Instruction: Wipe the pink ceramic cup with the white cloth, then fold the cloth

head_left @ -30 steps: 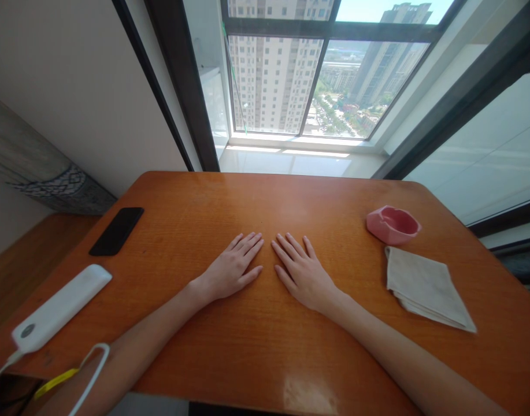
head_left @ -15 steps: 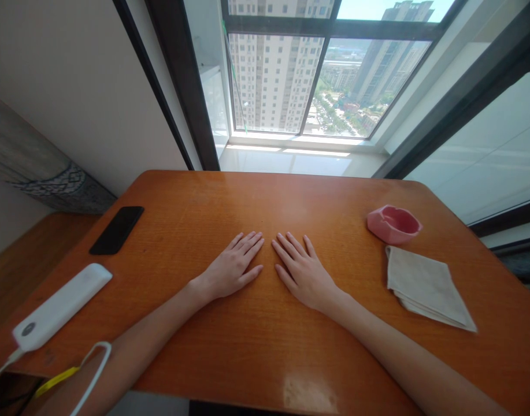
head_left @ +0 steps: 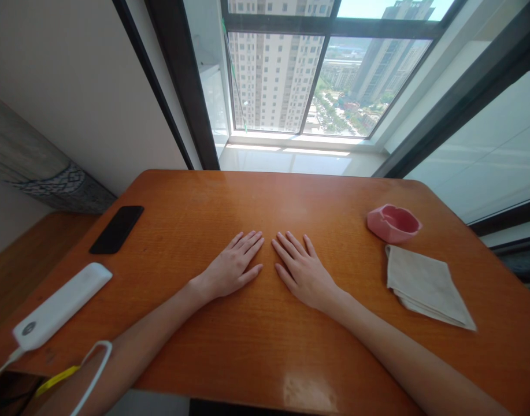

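Note:
Palm down on the wooden table (head_left: 265, 341), my left hand (head_left: 232, 266) lies flat with its fingers stretched out and nothing in it. My right hand (head_left: 306, 270) rests flat just to its right, fingers spread, also holding nothing. A small gap separates the two hands. To the right of my right hand lies a folded beige cloth (head_left: 427, 286), with a pink faceted bowl (head_left: 393, 224) just behind it. Off to the left are a black smartphone (head_left: 117, 230) and a long white device with a round button (head_left: 63, 306), a cable running from its near end.
A white and yellow cable (head_left: 100, 364) loops over my left forearm near the table's front left corner. Beyond the far edge is a window (head_left: 277, 81) with tall buildings outside. A gathered curtain (head_left: 69, 179) hangs at the left.

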`<action>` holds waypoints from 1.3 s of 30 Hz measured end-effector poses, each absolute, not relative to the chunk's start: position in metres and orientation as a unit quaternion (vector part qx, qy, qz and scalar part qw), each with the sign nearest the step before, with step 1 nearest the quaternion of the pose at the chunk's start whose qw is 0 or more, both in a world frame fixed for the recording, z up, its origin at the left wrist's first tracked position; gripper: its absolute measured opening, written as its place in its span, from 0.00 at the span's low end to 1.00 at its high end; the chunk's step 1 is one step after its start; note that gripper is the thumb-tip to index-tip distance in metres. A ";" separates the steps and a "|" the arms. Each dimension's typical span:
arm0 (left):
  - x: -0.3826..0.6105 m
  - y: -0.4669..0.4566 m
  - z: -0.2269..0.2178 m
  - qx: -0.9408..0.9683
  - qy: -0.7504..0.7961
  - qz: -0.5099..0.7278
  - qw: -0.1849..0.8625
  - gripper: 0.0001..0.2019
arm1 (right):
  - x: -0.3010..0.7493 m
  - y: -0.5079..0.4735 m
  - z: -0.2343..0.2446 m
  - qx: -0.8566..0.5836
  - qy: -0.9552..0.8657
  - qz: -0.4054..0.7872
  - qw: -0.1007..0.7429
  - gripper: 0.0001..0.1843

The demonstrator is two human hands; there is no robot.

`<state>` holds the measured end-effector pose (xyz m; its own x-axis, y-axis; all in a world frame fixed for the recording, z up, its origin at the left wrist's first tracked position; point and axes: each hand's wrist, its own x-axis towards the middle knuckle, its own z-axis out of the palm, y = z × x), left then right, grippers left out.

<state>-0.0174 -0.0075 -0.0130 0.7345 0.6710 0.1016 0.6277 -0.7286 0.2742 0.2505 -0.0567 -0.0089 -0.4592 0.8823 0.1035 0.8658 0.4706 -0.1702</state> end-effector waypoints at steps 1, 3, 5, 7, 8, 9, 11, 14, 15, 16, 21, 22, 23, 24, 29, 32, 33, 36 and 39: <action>-0.017 -0.007 -0.013 0.924 0.352 0.097 0.111 0.34 | 0.250 -0.057 -0.008 -0.513 -0.852 0.046 0.088 0.34; -0.018 -0.007 -0.014 0.925 0.350 0.101 0.110 0.34 | 0.250 -0.057 -0.008 -0.515 -0.852 0.046 0.086 0.34; -0.018 -0.007 -0.015 0.925 0.347 0.108 0.111 0.34 | 0.250 -0.057 -0.007 -0.515 -0.852 0.047 0.084 0.34; -0.018 -0.007 -0.015 0.925 0.345 0.109 0.111 0.35 | 0.250 -0.057 -0.007 -0.514 -0.852 0.048 0.083 0.34; -0.018 -0.007 -0.014 0.925 0.346 0.107 0.112 0.34 | 0.250 -0.057 -0.007 -0.514 -0.852 0.049 0.083 0.34; -0.018 -0.007 -0.014 0.925 0.347 0.105 0.112 0.34 | 0.250 -0.057 -0.007 -0.514 -0.852 0.049 0.085 0.34; -0.018 -0.007 -0.014 0.925 0.348 0.106 0.112 0.34 | 0.250 -0.057 -0.007 -0.514 -0.852 0.050 0.088 0.34; -0.018 -0.007 -0.013 0.925 0.347 0.109 0.111 0.34 | 0.250 -0.057 -0.008 -0.513 -0.852 0.050 0.090 0.34; -0.018 -0.007 -0.013 0.925 0.347 0.110 0.111 0.34 | 0.250 -0.057 -0.008 -0.512 -0.852 0.050 0.091 0.34; -0.018 -0.007 -0.014 0.925 0.347 0.110 0.111 0.34 | 0.250 -0.056 -0.008 -0.512 -0.853 0.050 0.092 0.34; -0.018 -0.007 -0.015 0.925 0.348 0.107 0.108 0.34 | 0.250 -0.056 -0.007 -0.512 -0.853 0.049 0.090 0.34; -0.018 -0.007 -0.015 0.925 0.348 0.108 0.107 0.34 | 0.250 -0.057 -0.007 -0.512 -0.853 0.049 0.090 0.33; -0.018 -0.007 -0.016 0.926 0.347 0.109 0.106 0.34 | 0.250 -0.057 -0.007 -0.512 -0.853 0.049 0.090 0.33; -0.018 -0.007 -0.016 0.926 0.346 0.111 0.105 0.34 | 0.250 -0.057 -0.006 -0.513 -0.853 0.050 0.090 0.33; -0.019 -0.007 -0.015 0.926 0.343 0.114 0.108 0.34 | 0.250 -0.057 -0.006 -0.513 -0.853 0.048 0.086 0.34; -0.018 -0.007 -0.013 0.925 0.347 0.105 0.110 0.34 | 0.250 -0.057 -0.007 -0.512 -0.853 0.048 0.086 0.34; -0.017 -0.007 -0.013 0.925 0.349 0.100 0.111 0.34 | 0.250 -0.057 -0.007 -0.513 -0.853 0.048 0.087 0.34; -0.016 -0.008 -0.011 0.924 0.356 0.085 0.113 0.34 | 0.250 -0.057 -0.008 -0.514 -0.851 0.048 0.094 0.33; -0.016 -0.008 -0.010 0.923 0.359 0.079 0.115 0.34 | 0.250 -0.057 -0.009 -0.512 -0.852 0.047 0.098 0.34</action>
